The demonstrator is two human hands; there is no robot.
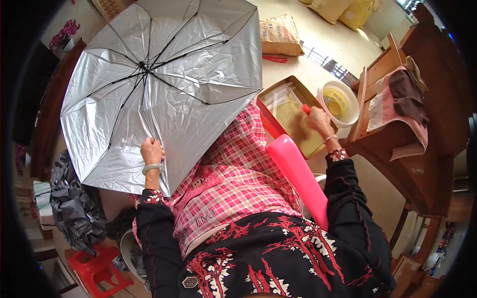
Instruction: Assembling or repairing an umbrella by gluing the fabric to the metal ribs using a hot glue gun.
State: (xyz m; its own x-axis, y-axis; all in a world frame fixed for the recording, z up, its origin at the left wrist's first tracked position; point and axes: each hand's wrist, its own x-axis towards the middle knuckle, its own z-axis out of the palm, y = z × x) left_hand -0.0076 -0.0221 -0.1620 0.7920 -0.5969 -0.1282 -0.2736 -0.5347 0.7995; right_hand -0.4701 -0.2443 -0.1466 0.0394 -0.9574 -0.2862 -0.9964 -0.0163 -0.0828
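Note:
An open umbrella (164, 84) with a silver inner lining and black ribs rests across my lap, its inside facing up. My left hand (151, 150), wearing a pale bangle, grips the edge of its canopy. My right hand (318, 120) reaches into a shallow brown box (279, 92) at my right and is closed on a small red-handled tool (306, 108). The tool's tip is hidden behind my hand. A pink checked cloth (233, 174) covers my lap under the umbrella.
A white and yellow round tub (339, 103) stands beside the box. A bright pink plastic piece (298, 174) lies by my right forearm. Wooden furniture draped with cloth (397, 99) is at the right. Grey fabric (74, 203) and a red stool (97, 270) sit at lower left. A sack (279, 35) lies on the floor.

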